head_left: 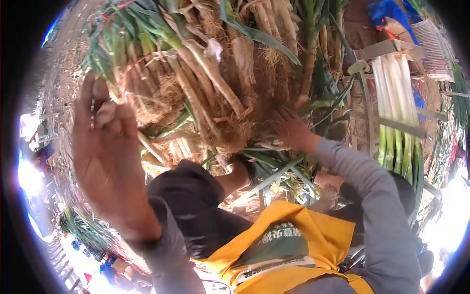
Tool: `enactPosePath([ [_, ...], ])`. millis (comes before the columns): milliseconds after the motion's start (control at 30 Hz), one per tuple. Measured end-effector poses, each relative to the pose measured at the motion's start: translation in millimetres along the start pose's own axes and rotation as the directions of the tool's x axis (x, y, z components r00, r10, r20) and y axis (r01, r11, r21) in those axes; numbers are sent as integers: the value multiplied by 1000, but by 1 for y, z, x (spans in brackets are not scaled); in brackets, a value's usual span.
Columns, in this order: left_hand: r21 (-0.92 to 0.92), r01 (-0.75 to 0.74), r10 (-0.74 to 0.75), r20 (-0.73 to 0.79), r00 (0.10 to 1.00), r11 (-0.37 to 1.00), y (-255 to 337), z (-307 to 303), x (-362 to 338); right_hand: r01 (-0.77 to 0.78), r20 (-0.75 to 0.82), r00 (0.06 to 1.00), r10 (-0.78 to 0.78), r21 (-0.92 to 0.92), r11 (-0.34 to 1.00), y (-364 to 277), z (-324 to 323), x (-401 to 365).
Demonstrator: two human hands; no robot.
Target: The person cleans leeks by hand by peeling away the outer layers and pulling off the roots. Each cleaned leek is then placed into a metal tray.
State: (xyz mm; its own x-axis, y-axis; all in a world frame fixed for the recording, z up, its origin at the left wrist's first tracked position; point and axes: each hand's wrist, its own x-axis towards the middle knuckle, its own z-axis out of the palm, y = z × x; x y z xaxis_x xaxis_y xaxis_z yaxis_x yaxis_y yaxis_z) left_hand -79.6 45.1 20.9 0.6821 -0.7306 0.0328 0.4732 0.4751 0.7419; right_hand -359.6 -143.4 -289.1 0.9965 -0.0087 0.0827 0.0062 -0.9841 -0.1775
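Raised close to the camera, the left hand [108, 161] is loosely open, its palm visible and its fingers partly bent; a narrow pale band shows at one finger, and blur makes it impossible to tell whether anything small is held. Lower and farther off, the right hand [293, 130] is open with its fingers extended, back upward, over the lower right edge of the unpeeled green onions [208, 81]. Whether its fingertips press on them is unclear. These onions lie ahead of the person, mostly between the two hands, with brown outer skins and tangled roots; some lean diagonally, their roots toward the person. At the upper left, near the left fingertips, green leaves [132, 29] spread above a root cluster with a thin reddish strand across it. Well apart, to the right of the right hand, a bundle of clean green onions [394, 88] lies in a metal frame [401, 126], white ends at the top and green leaves below, a bar crossing over the stalks. Loose leaves [274, 171] are scattered between the person's legs, below the right hand. Gray sleeves [377, 181], dark trousers [191, 210] and a yellow apron [333, 235] fill the lower part of the view
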Motion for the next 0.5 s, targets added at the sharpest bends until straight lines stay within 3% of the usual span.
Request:
enactPosePath([
  [67, -56, -45, 35, -164, 986, 997, 2, 13, -19, -208, -8, 978, 208, 35, 977, -44, 26, -27],
  [133, 250, -130, 168, -138, 976, 960, 6, 0, -26, -363, 11, 932, 363, 47, 930, -87, 44, -39],
  [167, 122, -107, 124, -143, 982, 987, 9, -7, -24, -412, 33, 911, 411, 100, 906, -108, 42, -46],
  [200, -9, -63, 61, -150, 987, 998, 10, -14, -22, -379, 216, 912, 350, 110, 919, -123, 39, -57],
  [233, 39, -72, 79, -228, 970, 997, 9, -17, -21, -352, 394, 875, 279, 125, 928, -134, 42, -73],
  [267, 47, -49, 63, -354, 933, 998, 11, -19, -21, -341, 387, 879, 277, 108, 934, -139, 45, -83],
  [333, -39, -18, 4, -331, 943, 999, 15, -33, -20, -259, 671, 741, 36, 237, 936, -136, 57, -88],
  [367, -45, -27, 11, -327, 945, 999, 19, -38, -16, -256, 669, 742, 41, 226, 940, -130, 54, -80],
  [433, 0, -66, 64, -272, 960, 998, 26, -35, -11, -83, 818, 560, -127, 209, 974, -120, -14, -19],
  [500, 12, -87, 86, -303, 949, 996, 29, -35, 2, -263, 703, 710, 41, 211, 941, -114, -77, 48],
])
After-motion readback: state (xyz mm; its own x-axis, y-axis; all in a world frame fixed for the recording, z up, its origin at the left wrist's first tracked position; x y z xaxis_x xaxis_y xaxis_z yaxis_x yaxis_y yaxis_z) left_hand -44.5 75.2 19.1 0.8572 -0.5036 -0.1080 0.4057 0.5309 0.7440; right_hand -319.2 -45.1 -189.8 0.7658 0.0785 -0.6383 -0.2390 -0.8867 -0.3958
